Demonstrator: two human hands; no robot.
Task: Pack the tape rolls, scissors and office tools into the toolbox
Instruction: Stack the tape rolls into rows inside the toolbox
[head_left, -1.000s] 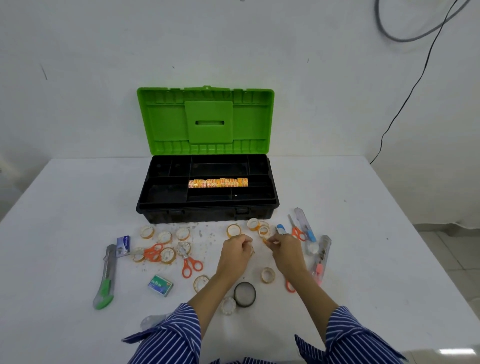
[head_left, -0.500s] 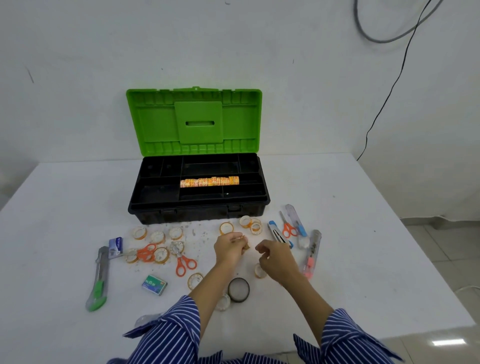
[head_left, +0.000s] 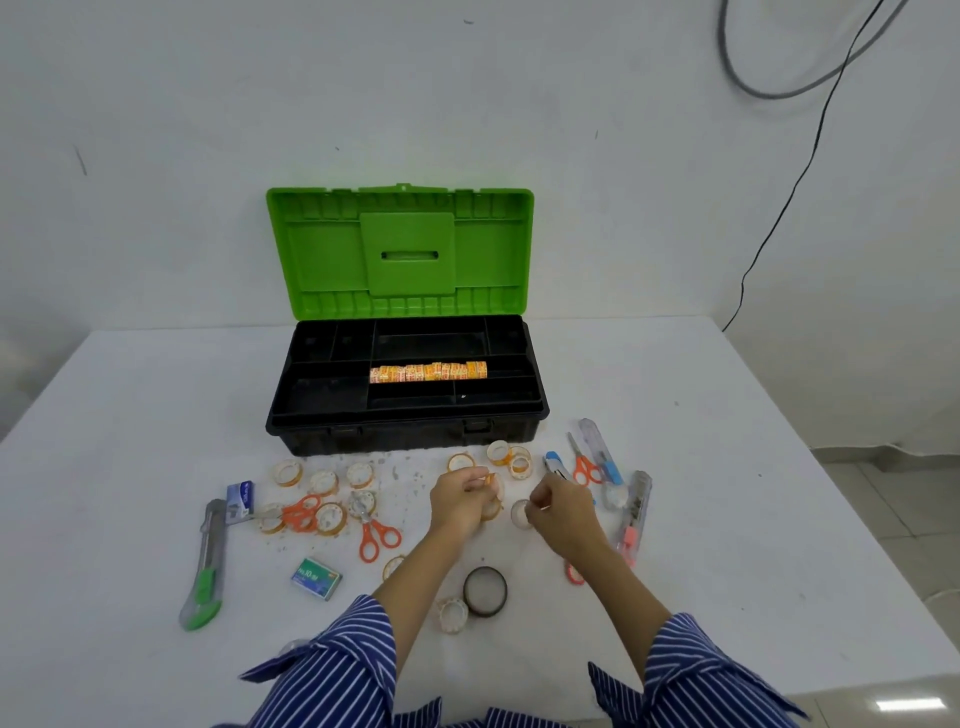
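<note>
The left hand has its fingers curled round a small tape roll, and most of the roll is hidden behind those fingers. The right hand is just beside it with finger and thumb pinched together. What it pinches is too small to see; it may be the tape's end. Another small roll peeks out between the two hands, partly covered. Past the hands stands the toolbox, its green lid up, with a row of orange rolls inside. Left of the hands lie orange scissors. An orange handle sticks out from under the right wrist; the rest is hidden.
</note>
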